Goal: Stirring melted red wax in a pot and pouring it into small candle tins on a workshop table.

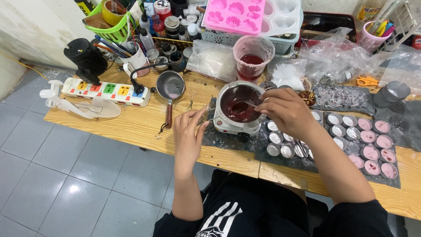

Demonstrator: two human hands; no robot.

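A small metal melting pot full of dark red liquid sits on a white heater base at the table's middle. My right hand hovers over the pot's right rim, shut on a thin metal stirrer whose end dips into the liquid. My left hand is just left of the pot, pinching its thin wire handle. Right of the pot lie several small round metal cups, some empty, some filled with pink wax.
A small saucepan, a multi-socket power strip and a white plastic scoop lie at the left. A plastic beaker of red liquid, pink and white silicone moulds, plastic bags and jars crowd the back. The table's front edge runs near my lap.
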